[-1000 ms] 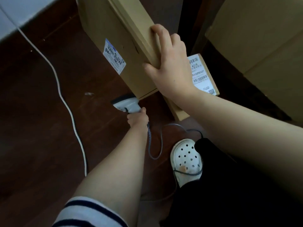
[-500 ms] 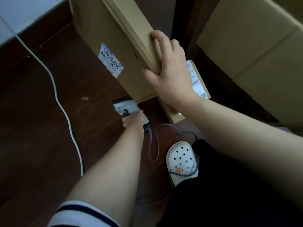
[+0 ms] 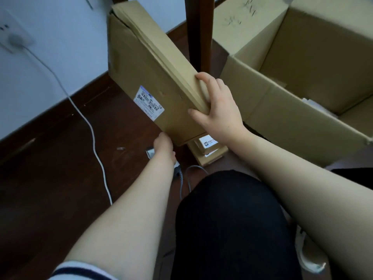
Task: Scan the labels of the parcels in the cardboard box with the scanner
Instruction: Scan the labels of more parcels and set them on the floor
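Observation:
A large flat cardboard parcel (image 3: 141,77) stands on edge on the dark floor, its white label (image 3: 148,103) facing left. My right hand (image 3: 220,107) grips its near upper edge. My left hand (image 3: 164,147) is low at the parcel's bottom corner, closed on the grey scanner (image 3: 150,153), which is mostly hidden under the hand; its coiled cable (image 3: 181,178) trails toward my knee. Small labelled parcels (image 3: 207,150) lie stacked on the floor behind the big one. The open cardboard box (image 3: 282,118) stands at the right.
A white cable (image 3: 88,126) runs from a wall socket (image 3: 14,40) across the wooden floor. A dark wooden furniture leg (image 3: 198,31) rises behind the parcel. My knee in black fabric (image 3: 228,219) fills the lower centre; a white shoe (image 3: 306,257) shows at lower right.
The view has tilted up, showing the wall and open box. My left hand with the scanner has moved closer under the parcel's bottom corner. My right hand keeps its grip.

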